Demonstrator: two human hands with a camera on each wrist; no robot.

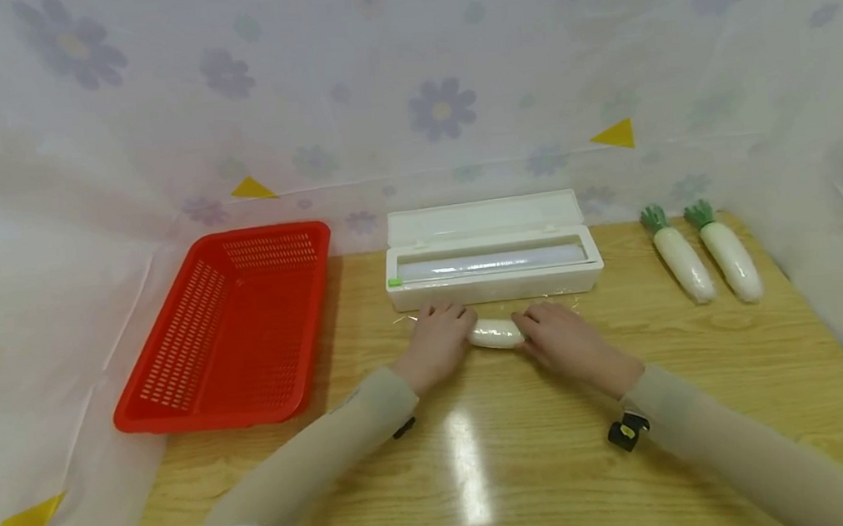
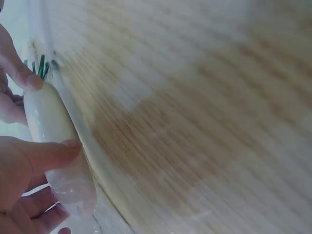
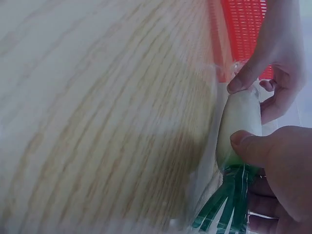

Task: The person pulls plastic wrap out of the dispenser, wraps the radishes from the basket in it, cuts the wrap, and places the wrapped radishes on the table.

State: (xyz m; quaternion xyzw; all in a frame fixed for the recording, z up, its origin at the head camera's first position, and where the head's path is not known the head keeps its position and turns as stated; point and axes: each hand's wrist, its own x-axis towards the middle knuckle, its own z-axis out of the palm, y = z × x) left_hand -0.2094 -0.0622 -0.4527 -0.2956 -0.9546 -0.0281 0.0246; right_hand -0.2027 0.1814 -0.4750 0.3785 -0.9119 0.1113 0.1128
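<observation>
Both hands hold a white radish (image 1: pixel 496 333) crosswise on the table, just in front of a white cling film dispenser (image 1: pixel 495 288) whose lid stands up. Clear plastic film lies around the radish. My left hand (image 1: pixel 439 341) grips the plain end, its thumb (image 2: pixel 53 153) lying across the white body in the left wrist view. My right hand (image 1: pixel 565 341) grips the leafy end; in the right wrist view the thumb presses near the green leaves (image 3: pixel 229 200). A roll of film (image 1: pixel 492 263) shows inside the dispenser. The head view hides the leaves behind the right hand.
A red plastic basket (image 1: pixel 301 390) stands at the left of the wooden table (image 1: pixel 546 478). Two shiny white radishes with green tops, the nearer one (image 1: pixel 683 263) and the outer one (image 1: pixel 731 261), lie at the right. A flowered cloth (image 1: pixel 447 43) hangs behind.
</observation>
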